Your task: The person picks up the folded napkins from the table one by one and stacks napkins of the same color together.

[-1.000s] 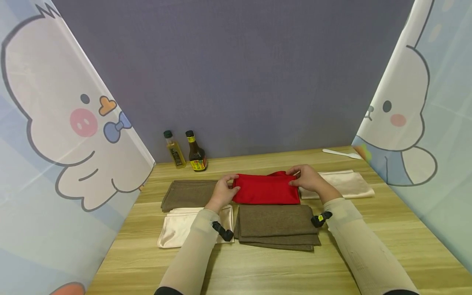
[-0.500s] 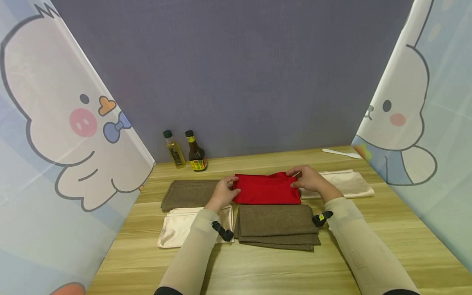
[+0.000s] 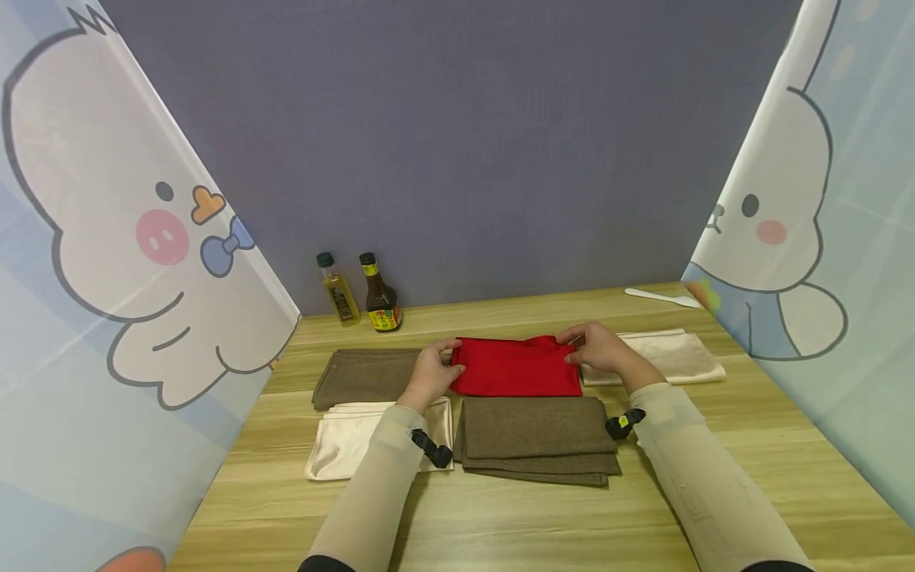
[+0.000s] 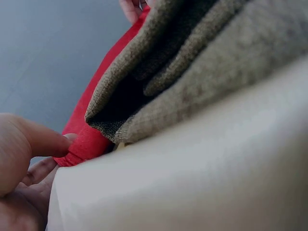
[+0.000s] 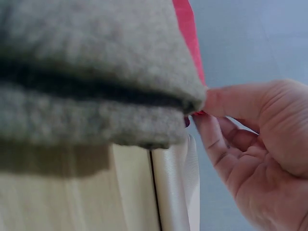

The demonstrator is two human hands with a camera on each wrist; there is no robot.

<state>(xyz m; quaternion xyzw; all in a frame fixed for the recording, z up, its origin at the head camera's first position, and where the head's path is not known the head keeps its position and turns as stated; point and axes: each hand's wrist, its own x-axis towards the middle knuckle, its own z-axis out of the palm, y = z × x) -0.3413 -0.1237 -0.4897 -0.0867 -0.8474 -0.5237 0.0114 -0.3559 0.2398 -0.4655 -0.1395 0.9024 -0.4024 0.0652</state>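
Note:
A folded red cloth [image 3: 516,368] lies in the middle of the head view, behind a folded brown cloth [image 3: 539,429]. At its left end my left hand [image 3: 429,375] pinches the edge, thumb [image 4: 50,140] on top and fingers beneath in the left wrist view. My right hand [image 3: 599,348] grips the far right corner between thumb and fingers. In the right wrist view, brown cloth [image 5: 96,53] hides most of the red one. The red cloth's back edge rises in a small fold near the right hand.
A second brown cloth [image 3: 368,377] and a cream satin cloth [image 3: 343,441] lie on the left; another cream cloth [image 3: 672,357] is at right. An oil bottle [image 3: 341,298], a dark sauce bottle [image 3: 383,298] and a white plastic knife [image 3: 661,298] are along the back wall.
My right hand has shifted slightly right and toward me, and the loose flap at the red cloth's back right has come down and flattened. The left hand stays in place.

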